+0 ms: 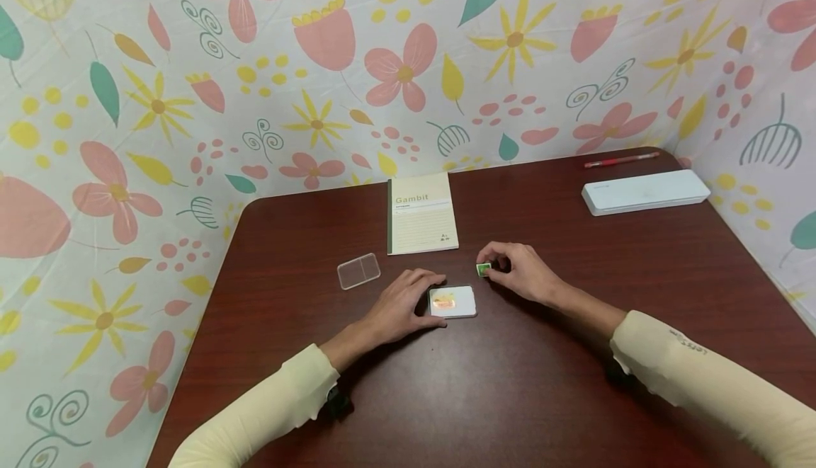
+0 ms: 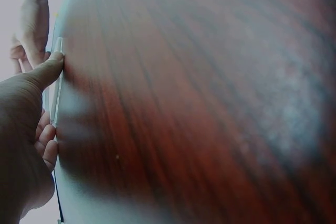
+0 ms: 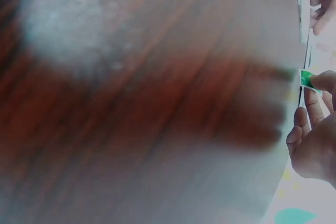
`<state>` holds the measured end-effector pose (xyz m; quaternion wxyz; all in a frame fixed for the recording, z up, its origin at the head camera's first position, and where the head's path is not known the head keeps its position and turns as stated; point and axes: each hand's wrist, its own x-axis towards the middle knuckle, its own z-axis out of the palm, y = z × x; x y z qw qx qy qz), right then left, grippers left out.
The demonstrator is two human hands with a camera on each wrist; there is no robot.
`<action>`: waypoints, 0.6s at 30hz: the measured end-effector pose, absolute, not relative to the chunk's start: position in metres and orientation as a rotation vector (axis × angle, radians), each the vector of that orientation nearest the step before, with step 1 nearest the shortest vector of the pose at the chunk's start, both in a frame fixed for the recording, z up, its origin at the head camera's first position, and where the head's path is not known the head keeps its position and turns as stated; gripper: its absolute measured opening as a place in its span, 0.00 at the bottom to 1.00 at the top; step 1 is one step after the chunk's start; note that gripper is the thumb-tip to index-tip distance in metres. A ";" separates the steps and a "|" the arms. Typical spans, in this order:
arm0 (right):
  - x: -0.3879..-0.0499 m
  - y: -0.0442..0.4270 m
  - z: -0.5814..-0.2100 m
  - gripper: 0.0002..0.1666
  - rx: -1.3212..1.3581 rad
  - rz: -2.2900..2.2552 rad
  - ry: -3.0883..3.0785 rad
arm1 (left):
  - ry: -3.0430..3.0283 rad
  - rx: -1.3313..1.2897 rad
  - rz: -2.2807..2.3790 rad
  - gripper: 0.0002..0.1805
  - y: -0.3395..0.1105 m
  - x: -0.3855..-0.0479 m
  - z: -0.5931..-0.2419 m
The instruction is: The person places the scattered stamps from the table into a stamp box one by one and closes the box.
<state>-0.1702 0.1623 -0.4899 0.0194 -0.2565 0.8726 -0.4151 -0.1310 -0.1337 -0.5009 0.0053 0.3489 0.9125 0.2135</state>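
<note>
In the head view, a white case (image 1: 460, 302) lies flat on the counter (image 1: 459, 397), its left end held in the left grip (image 1: 398, 305); the right grip (image 1: 523, 270) pinches a small green piece (image 1: 484, 270) just beyond the case's right end. In the left wrist view, thumb and fingers span the case. In the right wrist view, the green piece juts from the fingertips.

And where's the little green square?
In the head view, the small green square piece with a white border is pinched by the person's right hand, just right of and a little beyond the flat white rectangular case.
</note>
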 end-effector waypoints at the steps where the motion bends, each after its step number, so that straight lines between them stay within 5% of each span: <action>1: -0.170 0.162 -0.489 0.12 -0.795 -1.295 2.705 | 2.858 1.094 0.668 0.44 -0.134 -0.131 -0.501; 18: -0.165 0.155 -0.474 0.09 -0.771 -1.308 2.683 | 2.861 1.115 0.678 0.44 -0.134 -0.131 -0.500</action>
